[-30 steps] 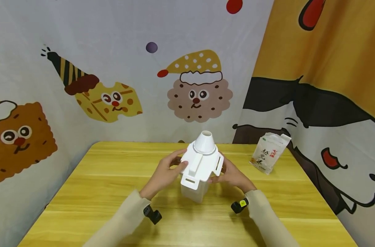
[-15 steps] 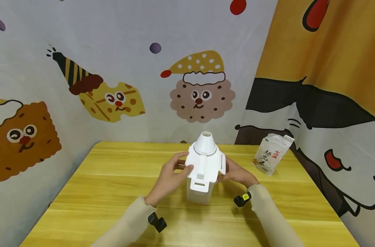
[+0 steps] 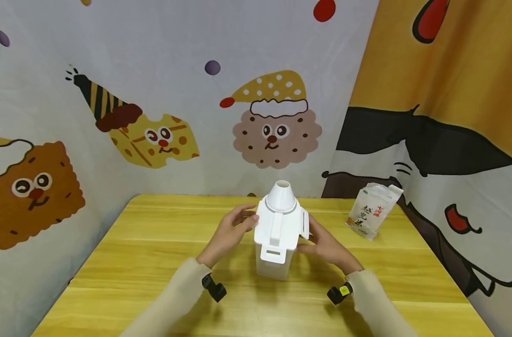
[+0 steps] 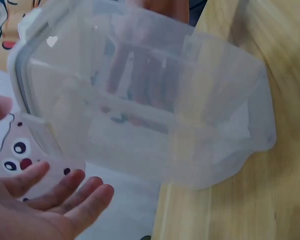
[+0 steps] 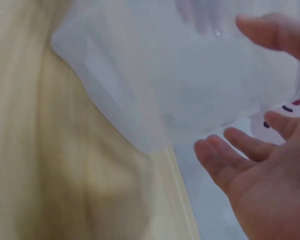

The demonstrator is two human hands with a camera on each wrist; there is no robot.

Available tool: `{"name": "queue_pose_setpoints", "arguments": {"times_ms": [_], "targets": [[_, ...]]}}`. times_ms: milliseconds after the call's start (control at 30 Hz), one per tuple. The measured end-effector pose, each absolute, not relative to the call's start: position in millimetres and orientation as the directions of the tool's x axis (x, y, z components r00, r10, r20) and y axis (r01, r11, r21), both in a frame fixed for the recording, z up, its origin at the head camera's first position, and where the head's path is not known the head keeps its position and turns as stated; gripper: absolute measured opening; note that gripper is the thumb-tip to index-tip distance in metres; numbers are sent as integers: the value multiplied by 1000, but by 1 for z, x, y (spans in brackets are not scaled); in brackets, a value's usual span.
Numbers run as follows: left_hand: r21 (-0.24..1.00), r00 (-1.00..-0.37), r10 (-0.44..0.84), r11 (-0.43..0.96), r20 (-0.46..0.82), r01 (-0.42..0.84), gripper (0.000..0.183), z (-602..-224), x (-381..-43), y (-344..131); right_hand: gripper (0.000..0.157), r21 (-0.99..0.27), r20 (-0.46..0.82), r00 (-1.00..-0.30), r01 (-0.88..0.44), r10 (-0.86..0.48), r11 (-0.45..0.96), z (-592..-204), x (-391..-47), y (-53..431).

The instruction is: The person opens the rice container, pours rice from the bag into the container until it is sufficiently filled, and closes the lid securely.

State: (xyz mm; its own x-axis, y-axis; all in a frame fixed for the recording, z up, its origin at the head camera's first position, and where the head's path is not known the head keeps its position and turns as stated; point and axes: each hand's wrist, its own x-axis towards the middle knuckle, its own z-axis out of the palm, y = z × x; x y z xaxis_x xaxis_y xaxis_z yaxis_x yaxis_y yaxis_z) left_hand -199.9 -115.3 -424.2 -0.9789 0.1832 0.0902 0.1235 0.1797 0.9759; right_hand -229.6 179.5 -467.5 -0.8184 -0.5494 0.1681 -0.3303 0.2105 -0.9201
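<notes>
A translucent plastic storage container (image 3: 272, 270) stands upright on the wooden table, its white lid (image 3: 264, 227) topped by a cone-shaped spout (image 3: 282, 198). Along the lid's edges sit slotted side clips. My left hand (image 3: 227, 234) is at the container's left side, thumb near the lid edge; the left wrist view shows its fingers (image 4: 92, 200) spread and loosely bent beside the clear wall. To the right is my right hand (image 3: 329, 245), partly hidden behind a side clip. In the right wrist view its fingers (image 5: 247, 145) are extended beside the wall, gripping nothing.
A white paper-like bag (image 3: 373, 210) with printed characters leans at the table's back right. Behind the wooden table (image 3: 155, 224) hangs a cartoon-printed curtain (image 3: 176, 37). Each wrist carries a small black camera, one of them at the left sleeve (image 3: 214, 288).
The container has been turned slightly and set straighter, appearing a little further right. Both hands have loosened from its sides, the left thumb drawing back from the lid top.
</notes>
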Motion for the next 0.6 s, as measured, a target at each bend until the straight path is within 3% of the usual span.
{"name": "queue_pose_setpoints", "arguments": {"times_ms": [300, 600], "targets": [[987, -927, 353, 55, 125, 154, 60, -432, -221, -116, 105, -905, 249, -832, -382, -495, 187, -476, -204, 175], [991, -916, 381, 7, 123, 136, 58, -442, -225, -114, 121, -920, 267, -856, -363, -442, 147, -484, -189, 160]]}}
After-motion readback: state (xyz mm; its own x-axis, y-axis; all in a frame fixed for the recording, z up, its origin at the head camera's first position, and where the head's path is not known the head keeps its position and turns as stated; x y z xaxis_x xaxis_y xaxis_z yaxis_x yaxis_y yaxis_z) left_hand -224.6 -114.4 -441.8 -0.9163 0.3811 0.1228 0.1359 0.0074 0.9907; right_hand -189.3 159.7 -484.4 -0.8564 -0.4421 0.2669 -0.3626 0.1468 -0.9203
